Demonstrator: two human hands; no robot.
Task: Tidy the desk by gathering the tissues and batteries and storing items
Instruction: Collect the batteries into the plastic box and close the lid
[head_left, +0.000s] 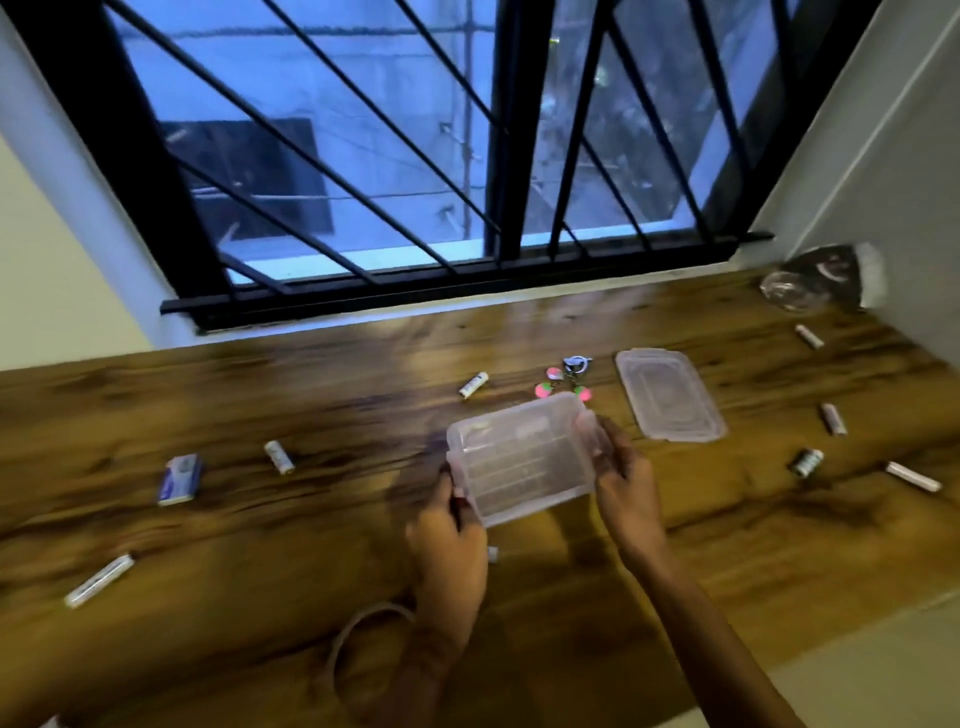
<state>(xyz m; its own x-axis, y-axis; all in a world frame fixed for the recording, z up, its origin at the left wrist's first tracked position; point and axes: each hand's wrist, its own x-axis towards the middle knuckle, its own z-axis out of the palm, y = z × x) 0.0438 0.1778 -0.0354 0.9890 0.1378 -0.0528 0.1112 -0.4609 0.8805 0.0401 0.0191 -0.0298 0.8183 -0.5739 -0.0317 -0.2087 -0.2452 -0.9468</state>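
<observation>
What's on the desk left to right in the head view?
Long white stick → tissue pack → battery → battery → clear box, held by left hand and right hand → lid → dark battery → white stick.

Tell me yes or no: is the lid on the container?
No. The lid lies flat on the desk, right of the open container held between both hands.

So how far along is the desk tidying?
Early on. The lid is off, lying on the desk. Both hands, left and right, hold the empty container. Batteries lie scattered, and the tissue pack waits.
</observation>
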